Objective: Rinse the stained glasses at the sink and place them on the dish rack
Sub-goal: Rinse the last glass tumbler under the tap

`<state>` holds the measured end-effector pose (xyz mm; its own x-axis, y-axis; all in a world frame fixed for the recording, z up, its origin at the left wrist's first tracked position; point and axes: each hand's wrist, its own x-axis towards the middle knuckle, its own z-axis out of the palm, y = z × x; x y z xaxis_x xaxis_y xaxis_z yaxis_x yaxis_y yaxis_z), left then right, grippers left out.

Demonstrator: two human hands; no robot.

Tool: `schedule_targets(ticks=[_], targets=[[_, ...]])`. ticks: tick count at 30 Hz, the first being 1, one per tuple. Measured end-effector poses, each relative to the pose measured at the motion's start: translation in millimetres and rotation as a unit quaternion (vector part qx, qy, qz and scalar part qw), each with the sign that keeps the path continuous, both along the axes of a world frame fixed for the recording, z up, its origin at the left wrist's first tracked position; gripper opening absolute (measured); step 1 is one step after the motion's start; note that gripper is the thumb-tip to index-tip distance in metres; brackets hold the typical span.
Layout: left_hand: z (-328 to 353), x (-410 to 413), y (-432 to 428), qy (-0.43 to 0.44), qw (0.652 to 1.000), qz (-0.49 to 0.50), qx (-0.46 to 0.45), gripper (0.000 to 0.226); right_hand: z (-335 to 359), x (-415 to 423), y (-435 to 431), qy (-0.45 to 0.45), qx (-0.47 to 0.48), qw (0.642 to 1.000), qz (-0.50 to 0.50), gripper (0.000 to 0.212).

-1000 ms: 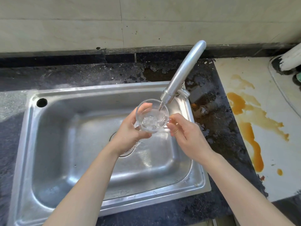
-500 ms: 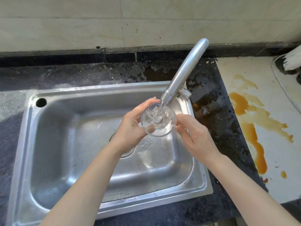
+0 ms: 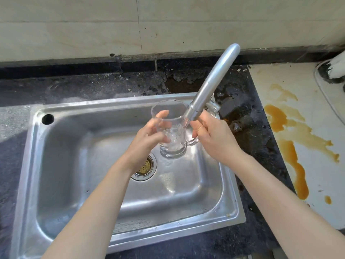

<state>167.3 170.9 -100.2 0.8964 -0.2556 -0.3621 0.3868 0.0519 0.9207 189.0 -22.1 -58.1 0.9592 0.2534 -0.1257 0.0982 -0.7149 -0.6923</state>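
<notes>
A clear glass mug (image 3: 172,131) with a handle is held upright over the steel sink (image 3: 78,165), just under the spout of the metal tap (image 3: 211,85). Some water sits in its bottom. My left hand (image 3: 147,141) grips the mug's body from the left, fingers wrapped around it. My right hand (image 3: 214,137) holds the mug at its handle on the right side, fingers curled there. The dish rack is out of view.
A brass-coloured drain strainer (image 3: 144,165) lies in the basin below my left wrist. Dark wet stone counter (image 3: 252,139) surrounds the sink. To the right, a white surface (image 3: 308,128) carries an orange-brown spill (image 3: 291,152). A tiled wall runs behind.
The mug went from lying tilted under the running stream to standing upright with its mouth up. Both hands shifted slightly left and up with it, and the drain is now uncovered.
</notes>
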Motion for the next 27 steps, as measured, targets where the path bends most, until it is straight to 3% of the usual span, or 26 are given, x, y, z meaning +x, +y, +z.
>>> schedule_targets(ticks=[4,8,11,14,16,19,23,27], targets=[[-0.5,-6.5,-5.8,0.082,0.994,0.029,-0.066,0.076,2.8,1.6,5.3,0.078,0.02,0.996,-0.042,0.03],[-4.4,-20.6,-9.0,0.055,0.998,0.003,-0.021,0.078,0.9,2.4,11.2,0.144,0.042,0.985,-0.081,0.034],[-0.3,-26.4,-20.3,0.055,0.998,0.006,0.004,0.058,3.8,0.9,14.0,0.172,0.042,0.979,-0.097,0.038],[4.9,-17.2,-38.3,0.121,0.989,0.069,0.039,0.045,8.3,0.2,20.5,0.197,0.035,0.975,-0.097,0.036],[10.1,-10.0,-44.6,0.194,0.976,0.083,0.046,0.051,10.4,3.0,25.0,0.207,0.013,0.974,-0.094,0.036],[17.3,-6.6,-45.0,0.265,0.963,0.043,-0.033,0.063,11.6,15.1,28.3,0.247,0.044,0.959,-0.13,0.033],[20.2,-0.4,-41.2,0.315,0.94,0.091,-0.092,0.047,11.5,29.9,31.2,0.302,0.134,0.922,-0.201,0.028],[25.4,12.2,-37.8,0.359,0.906,0.154,-0.164,0.045,11.1,27.6,44.6,0.231,0.178,0.938,-0.189,0.029]])
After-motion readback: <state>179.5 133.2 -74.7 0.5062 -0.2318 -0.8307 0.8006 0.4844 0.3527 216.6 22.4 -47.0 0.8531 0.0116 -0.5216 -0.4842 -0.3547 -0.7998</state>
